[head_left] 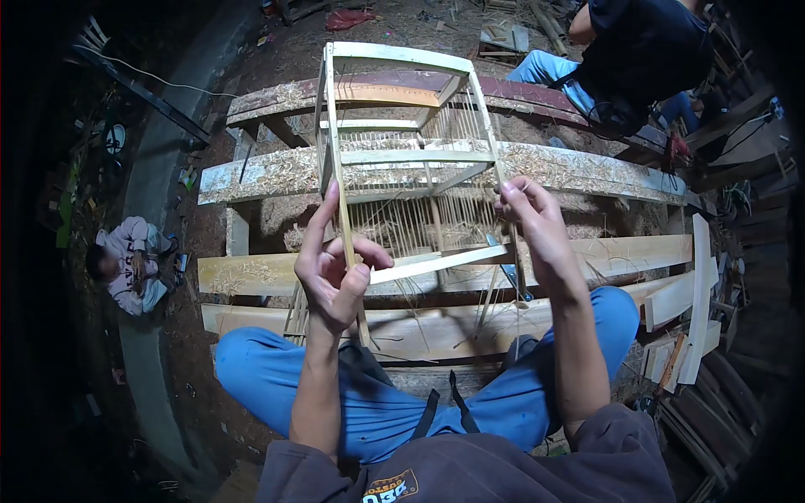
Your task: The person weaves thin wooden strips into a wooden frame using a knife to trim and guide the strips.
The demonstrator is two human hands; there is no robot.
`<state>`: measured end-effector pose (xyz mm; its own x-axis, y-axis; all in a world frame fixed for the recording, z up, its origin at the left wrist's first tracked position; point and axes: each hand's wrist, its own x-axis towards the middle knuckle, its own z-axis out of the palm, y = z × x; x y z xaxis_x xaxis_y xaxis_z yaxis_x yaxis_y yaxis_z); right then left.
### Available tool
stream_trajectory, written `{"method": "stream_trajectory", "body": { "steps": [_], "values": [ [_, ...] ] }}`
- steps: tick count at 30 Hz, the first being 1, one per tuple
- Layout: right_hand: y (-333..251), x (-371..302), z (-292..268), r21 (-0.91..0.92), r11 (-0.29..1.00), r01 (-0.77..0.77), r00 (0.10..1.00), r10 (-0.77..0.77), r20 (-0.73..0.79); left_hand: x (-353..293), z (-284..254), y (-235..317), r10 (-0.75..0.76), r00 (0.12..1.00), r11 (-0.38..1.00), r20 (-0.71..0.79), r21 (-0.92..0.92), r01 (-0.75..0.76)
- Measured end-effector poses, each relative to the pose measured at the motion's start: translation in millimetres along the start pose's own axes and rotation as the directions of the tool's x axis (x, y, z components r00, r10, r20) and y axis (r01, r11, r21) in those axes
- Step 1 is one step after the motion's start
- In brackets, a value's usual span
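From my remote feed, at the far left of the frame I see a seated person in a pale top [134, 264] beside a grey path [155, 365]. Next comes the counter [214, 272], made of spaced planks strewn with wood shavings [289, 172], stretching across the middle. Left of centre, my left hand [327, 281] grasps the left post of a wooden frame, its index finger pointing up along the wood. That wooden frame [415, 157] sits at upper centre, tilted over the counter, with rows of thin rods [470, 218] between its rails. Just right of centre, my right hand [537, 220] pinches the frame's right post between thumb and fingertips. At upper right a co-worker in a dark top [646, 59] sits near the far plank. Toward the right edge, a pale board [696, 302] leans beside piled timber [713, 419].
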<state>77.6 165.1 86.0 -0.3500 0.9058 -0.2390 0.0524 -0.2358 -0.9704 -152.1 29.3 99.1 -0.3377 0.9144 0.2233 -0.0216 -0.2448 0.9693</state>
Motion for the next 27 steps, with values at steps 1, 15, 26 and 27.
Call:
{"method": "stream_trajectory", "body": {
  "steps": [1, 15, 26, 27],
  "values": [
    [4.3, 0.4, 13.5, 0.059, 0.996, 0.060, 0.994, -0.054, -0.096, -0.1, 1.0, 0.8, -0.002, 1.000, 1.000, -0.002, -0.012, 0.002],
    [17.2, -12.7, 51.1, -0.342, 0.875, 0.342, 0.875, -0.429, -0.223, 14.2, -14.0, -6.0, -0.280, 0.912, 0.937, -0.300, 0.122, 0.328],
    [17.0, -20.3, 46.9, -0.349, 0.741, 0.573, 0.740, -0.651, -0.167, 27.5, 8.6, -41.4, -0.264, 0.877, 0.945, -0.403, 0.077, 0.319],
    [16.3, -21.0, 46.8, -0.329, 0.749, 0.575, 0.742, -0.647, -0.175, 28.6, 10.6, -41.3, -0.240, 0.881, 0.949, -0.408, 0.090, 0.301]
  ]
}}
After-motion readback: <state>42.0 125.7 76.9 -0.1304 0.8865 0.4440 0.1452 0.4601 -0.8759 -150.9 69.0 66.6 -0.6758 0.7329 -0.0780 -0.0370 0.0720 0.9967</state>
